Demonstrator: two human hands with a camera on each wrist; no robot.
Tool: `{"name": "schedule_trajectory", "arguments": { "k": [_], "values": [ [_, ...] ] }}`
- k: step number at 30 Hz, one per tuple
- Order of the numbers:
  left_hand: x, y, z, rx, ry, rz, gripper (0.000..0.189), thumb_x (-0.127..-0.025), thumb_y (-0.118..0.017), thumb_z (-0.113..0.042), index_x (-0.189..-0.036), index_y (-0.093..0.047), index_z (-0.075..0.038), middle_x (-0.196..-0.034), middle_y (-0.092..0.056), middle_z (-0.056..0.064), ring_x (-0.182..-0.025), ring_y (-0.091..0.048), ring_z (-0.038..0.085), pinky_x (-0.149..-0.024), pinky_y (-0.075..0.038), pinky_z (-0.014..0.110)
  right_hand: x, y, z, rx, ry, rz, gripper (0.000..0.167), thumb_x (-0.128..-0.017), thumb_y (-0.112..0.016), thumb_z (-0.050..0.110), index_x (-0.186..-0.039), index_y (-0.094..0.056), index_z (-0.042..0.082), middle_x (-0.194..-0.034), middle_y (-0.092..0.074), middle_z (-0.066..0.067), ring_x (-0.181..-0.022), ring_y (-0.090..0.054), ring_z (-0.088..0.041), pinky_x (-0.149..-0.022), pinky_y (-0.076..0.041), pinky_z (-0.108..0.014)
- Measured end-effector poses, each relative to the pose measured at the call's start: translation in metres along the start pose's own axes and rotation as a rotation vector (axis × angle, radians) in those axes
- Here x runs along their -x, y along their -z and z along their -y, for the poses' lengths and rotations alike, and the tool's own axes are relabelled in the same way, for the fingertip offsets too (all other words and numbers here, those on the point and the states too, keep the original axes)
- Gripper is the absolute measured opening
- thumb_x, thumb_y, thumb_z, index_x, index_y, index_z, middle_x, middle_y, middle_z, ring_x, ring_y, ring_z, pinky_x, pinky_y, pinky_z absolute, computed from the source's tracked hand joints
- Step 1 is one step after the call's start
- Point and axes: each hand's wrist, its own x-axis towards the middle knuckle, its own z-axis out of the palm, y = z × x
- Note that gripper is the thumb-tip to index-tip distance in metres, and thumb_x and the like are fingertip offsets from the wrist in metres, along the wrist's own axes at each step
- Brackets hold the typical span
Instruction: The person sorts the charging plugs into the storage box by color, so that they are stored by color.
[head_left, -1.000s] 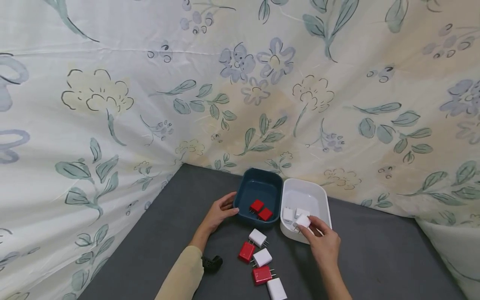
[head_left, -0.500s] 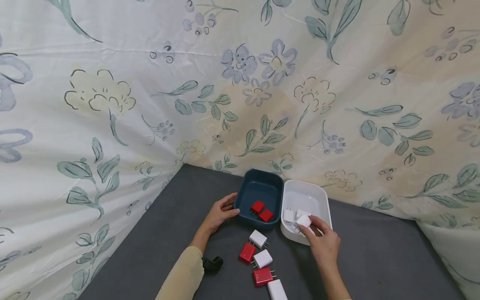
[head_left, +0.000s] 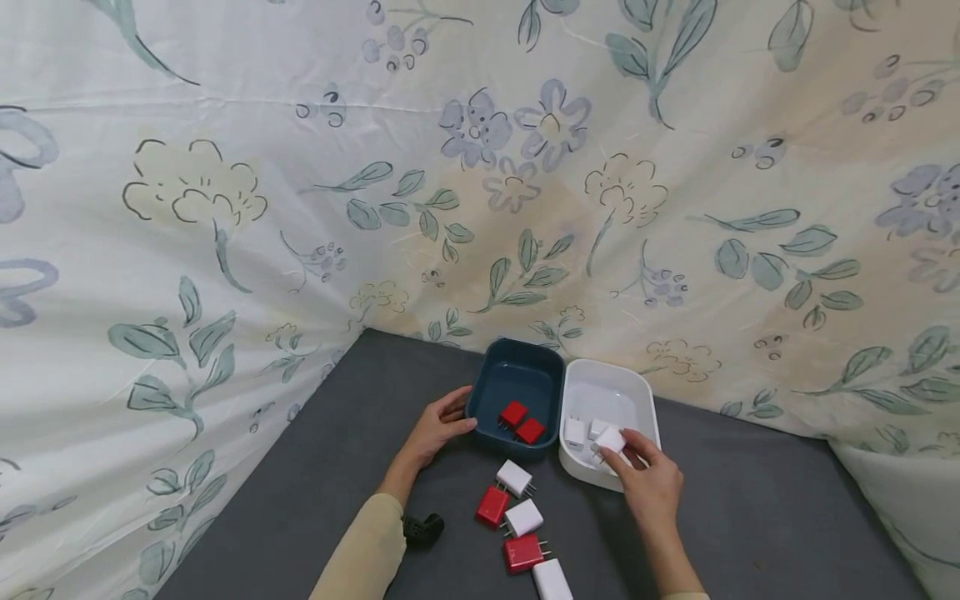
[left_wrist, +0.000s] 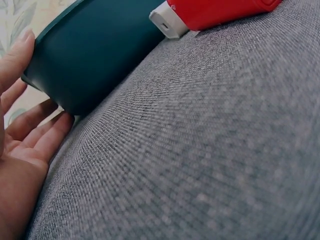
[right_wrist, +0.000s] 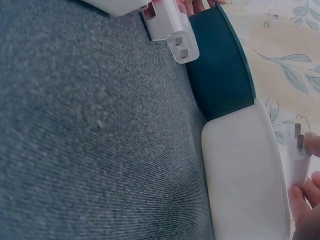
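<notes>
My right hand point(head_left: 652, 485) pinches a white plug-in charger point(head_left: 612, 440) between thumb and fingers, over the near part of the white container point(head_left: 619, 405). In the right wrist view the charger's metal prongs point(right_wrist: 300, 141) point up above the rim. Two more white chargers point(head_left: 574, 433) lie inside that container. My left hand point(head_left: 435, 429) rests against the near left corner of the dark blue container point(head_left: 517, 375), relaxed fingers on its outer wall and thumb near the rim point(left_wrist: 22, 45). Two red chargers point(head_left: 530, 431) lie in the blue container.
In front of the containers, a line of red and white chargers runs toward me on the grey cloth, among them a white one point(head_left: 514, 478) and a red one point(head_left: 522, 553). A black object point(head_left: 423, 531) is beside my left forearm. Floral fabric point(head_left: 525, 283) hangs behind.
My right hand and the charger in its fingers have shifted slightly to the right over the white container. The left hand keeps its place at the blue container.
</notes>
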Motion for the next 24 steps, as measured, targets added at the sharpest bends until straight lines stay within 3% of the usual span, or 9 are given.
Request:
{"name": "schedule_trajectory", "arguments": {
  "k": [8,16,24],
  "values": [
    [0.0,0.0,0.001,-0.017,0.016,-0.011,0.065,-0.089,-0.072,-0.02,-0.147,-0.044,-0.018,-0.145,-0.049,0.016,-0.128,-0.053,0.032,-0.096,-0.052,0.034,-0.003,-0.001,-0.001,0.006,0.005,-0.005,0.043,-0.071,-0.086,0.005,-0.111,-0.072,0.002,-0.111,-0.072,-0.018,-0.087,-0.066,0.002,-0.073,-0.047,-0.002],
    [0.003,0.0,-0.004,-0.018,0.043,-0.001,0.065,-0.09,-0.07,-0.017,-0.149,-0.041,-0.016,-0.149,-0.045,0.019,-0.134,-0.048,0.036,-0.102,-0.048,0.04,-0.005,-0.004,0.0,0.035,0.02,0.01,0.044,-0.072,-0.086,0.006,-0.113,-0.071,0.002,-0.113,-0.072,-0.017,-0.101,-0.07,-0.031,-0.075,-0.045,0.0],
    [0.001,-0.001,0.0,-0.03,0.022,-0.01,0.064,-0.09,-0.07,-0.017,-0.148,-0.042,-0.017,-0.148,-0.046,0.019,-0.133,-0.048,0.036,-0.102,-0.048,0.042,-0.012,-0.005,-0.003,0.065,0.039,0.022,0.044,-0.073,-0.085,0.007,-0.114,-0.07,0.0,-0.114,-0.071,-0.019,-0.101,-0.07,-0.033,-0.078,-0.046,-0.003]
  ]
}}
